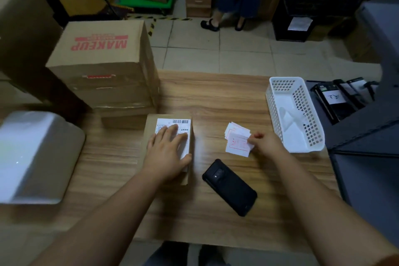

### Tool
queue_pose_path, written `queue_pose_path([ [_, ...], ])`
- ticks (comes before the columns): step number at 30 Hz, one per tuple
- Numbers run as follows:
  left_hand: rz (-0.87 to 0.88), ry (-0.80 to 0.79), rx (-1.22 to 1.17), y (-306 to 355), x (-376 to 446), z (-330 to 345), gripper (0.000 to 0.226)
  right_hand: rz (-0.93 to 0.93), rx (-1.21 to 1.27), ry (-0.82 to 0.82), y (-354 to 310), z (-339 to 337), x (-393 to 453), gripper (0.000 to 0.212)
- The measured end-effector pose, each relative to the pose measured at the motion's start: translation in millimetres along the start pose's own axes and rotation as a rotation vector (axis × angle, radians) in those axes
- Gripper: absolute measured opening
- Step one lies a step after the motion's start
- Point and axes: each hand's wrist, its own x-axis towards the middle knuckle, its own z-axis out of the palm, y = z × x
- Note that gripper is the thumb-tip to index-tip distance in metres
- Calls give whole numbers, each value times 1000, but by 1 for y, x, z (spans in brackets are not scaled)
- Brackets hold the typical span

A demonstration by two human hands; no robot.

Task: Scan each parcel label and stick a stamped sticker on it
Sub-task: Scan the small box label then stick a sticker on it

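Left hand (167, 153): I am pressing it flat, fingers straight, on the parcel (167, 147) label (174, 129)
Right hand (264, 142): I am pinching the top sticker (237, 143) of the pile
Scanner (230, 187): lying on table (216, 97) between my arms

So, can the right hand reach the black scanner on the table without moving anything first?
Probably yes. The scanner lies on bare table just nearer than the right hand, nothing between, though that hand pinches a stamped sticker.

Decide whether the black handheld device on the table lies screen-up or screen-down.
Screen-down. The black handheld scanner lies flat on the wooden table, its camera lens facing up and no screen visible.
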Motion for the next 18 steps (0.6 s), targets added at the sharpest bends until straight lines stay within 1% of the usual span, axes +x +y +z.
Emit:
queue_pose_path([
  [3, -43, -12, -14, -1, -22, 1, 71, -44, 118, -129, -8, -12, -14, 2],
  [5, -68, -37, -31, 4, -30, -5, 75, -107, 165, -147, -21, -17, -27, 4],
  [6, -78, -19, -77, 9, -33, -11, 78, -148, 198, -152, -29, -20, -36, 5],
  [7, -82, 29, -161, 16, -34, -20, 79, -194, 242, -162, -40, -23, -46, 5],
  [8, -92, 86, -284, 25, -35, -32, 74, -243, 288, -177, -51, -26, -58, 4],
  [10, -93, 175, -606, 50, -36, -61, 60, -337, 365, -204, -74, -35, -83, 5],
  [12, -112, 186, -917, 75, -40, -93, 56, -435, 445, -239, -96, -45, -110, 6],
  [14, -128, 211, -1172, 92, -43, -116, 48, -521, 552, -272, -115, -55, -134, 8],
  [16, -132, 292, -1376, 102, -50, -135, 43, -556, 672, -313, -126, -68, -157, 12],
  [18, -113, 393, -1481, 110, -59, -153, 39, -550, 781, -379, -131, -81, -176, 24],
])
